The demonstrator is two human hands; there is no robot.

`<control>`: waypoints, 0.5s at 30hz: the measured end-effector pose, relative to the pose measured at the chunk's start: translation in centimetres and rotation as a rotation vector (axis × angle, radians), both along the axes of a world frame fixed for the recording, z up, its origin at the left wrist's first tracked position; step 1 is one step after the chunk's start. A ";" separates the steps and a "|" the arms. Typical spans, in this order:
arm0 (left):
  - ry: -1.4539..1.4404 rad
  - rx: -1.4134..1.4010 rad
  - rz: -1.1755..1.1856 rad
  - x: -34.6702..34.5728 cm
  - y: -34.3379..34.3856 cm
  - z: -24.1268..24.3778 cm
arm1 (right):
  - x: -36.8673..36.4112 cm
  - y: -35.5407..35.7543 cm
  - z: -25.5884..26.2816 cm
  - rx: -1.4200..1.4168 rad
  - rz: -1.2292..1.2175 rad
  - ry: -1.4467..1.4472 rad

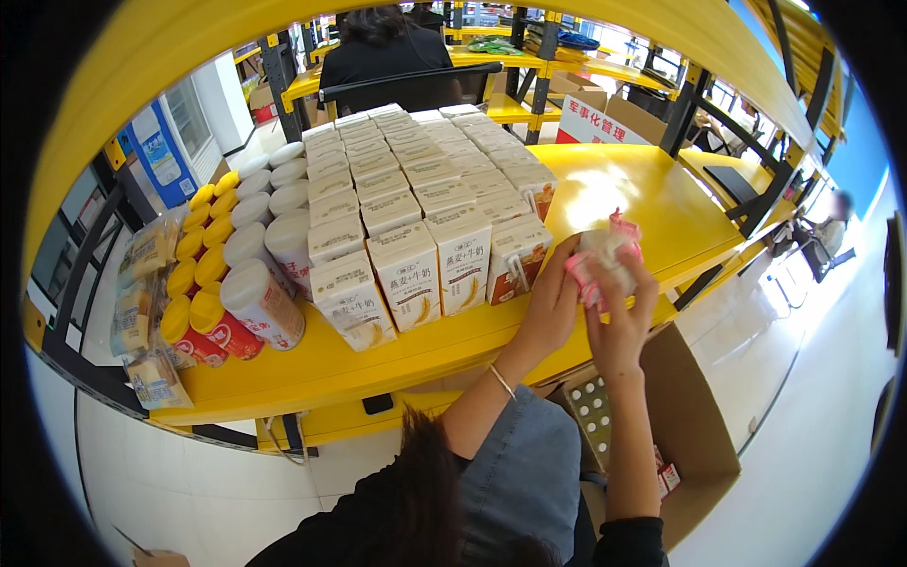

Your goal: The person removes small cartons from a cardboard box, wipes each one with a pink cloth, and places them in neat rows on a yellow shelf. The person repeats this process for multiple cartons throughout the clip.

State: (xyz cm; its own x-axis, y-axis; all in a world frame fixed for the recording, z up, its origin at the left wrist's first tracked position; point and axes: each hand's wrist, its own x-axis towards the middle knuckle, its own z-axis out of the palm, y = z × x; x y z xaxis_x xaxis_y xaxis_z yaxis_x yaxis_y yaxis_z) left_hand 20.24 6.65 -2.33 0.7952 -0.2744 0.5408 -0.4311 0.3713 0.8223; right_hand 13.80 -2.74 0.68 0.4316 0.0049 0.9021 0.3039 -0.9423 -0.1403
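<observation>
Both my hands are raised over the right part of a yellow shelf [638, 184], around a crumpled pink-and-white soft item [602, 262], perhaps a cloth or plastic packaging. My left hand [553, 301] holds its left side, and the fingers of my right hand [623, 312] press on it from the right. Just left of my hands stand rows of white milk cartons [404, 276]. White-lidded canisters [262, 301] are lined up beside them, then yellow-lidded red cans [220, 329]. Clear packets of food [152, 375] lie at the shelf's left end.
An open cardboard box [687, 425] with white-capped items [592, 411] and small red-and-white packs stands below at right. A dark flat object [378, 404] lies on the lower shelf. Another person [386, 57] sits behind the cartons. Black shelf posts [684, 110] flank the shelf.
</observation>
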 end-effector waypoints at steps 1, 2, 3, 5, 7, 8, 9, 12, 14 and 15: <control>0.018 -0.012 -0.029 0.0 0.2 -0.1 | 0.3 0.1 -1.4 -0.033 0.019 0.025; 0.009 -0.021 -0.026 0.1 0.2 -0.1 | 0.3 0.2 -2.5 -0.014 0.019 0.042; -0.003 -0.030 -0.018 0.3 0.3 -0.3 | 0.6 0.2 -3.4 0.005 0.025 0.056; -0.007 -0.010 -0.011 0.4 0.3 -0.5 | 0.5 0.3 -4.4 0.037 0.035 0.078; 0.006 0.043 -0.014 0.1 0.2 -0.3 | 0.1 0.2 -5.0 0.051 0.050 0.129; -0.032 0.079 0.034 0.2 0.1 -0.4 | -0.2 0.0 -5.1 0.055 0.057 0.154; -0.071 0.115 0.083 0.3 0.0 -0.6 | -0.7 -0.1 -5.0 0.065 0.069 0.212; -0.156 0.176 0.171 0.3 0.1 -0.5 | -1.9 -0.1 -4.0 0.092 0.066 0.321; -0.209 0.195 0.199 0.3 -0.1 -0.5 | -2.9 -0.2 -2.1 0.140 0.064 0.489; -0.238 0.205 0.220 0.4 0.0 -0.6 | -3.2 0.0 -1.1 0.166 0.072 0.572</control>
State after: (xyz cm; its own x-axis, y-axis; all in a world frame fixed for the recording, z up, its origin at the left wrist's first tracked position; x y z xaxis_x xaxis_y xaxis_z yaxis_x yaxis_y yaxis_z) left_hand 20.62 6.66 -2.95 0.7056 -0.2326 0.6693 -0.6703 0.0870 0.7369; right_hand 10.62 -2.76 -0.45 0.8527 -0.0690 0.5178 0.1992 -0.8735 -0.4443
